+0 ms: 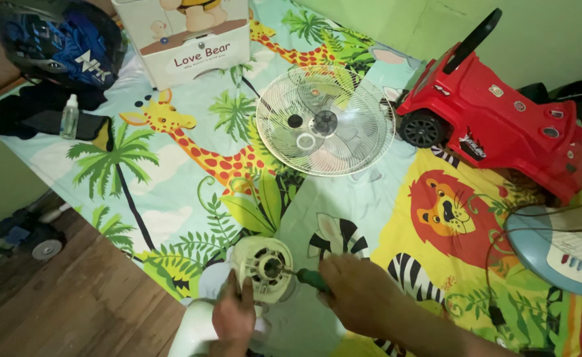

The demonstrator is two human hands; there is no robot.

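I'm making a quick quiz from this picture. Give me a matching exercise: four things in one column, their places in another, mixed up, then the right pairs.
Things:
1. helmet
2. fan grille
3. toy car
4. screwdriver

Places:
A. in the right hand
B. right side, by the wall
C. top left corner
D. flat on the middle of the mat

Pairs: 1-C, 2-D, 3-B, 4-A
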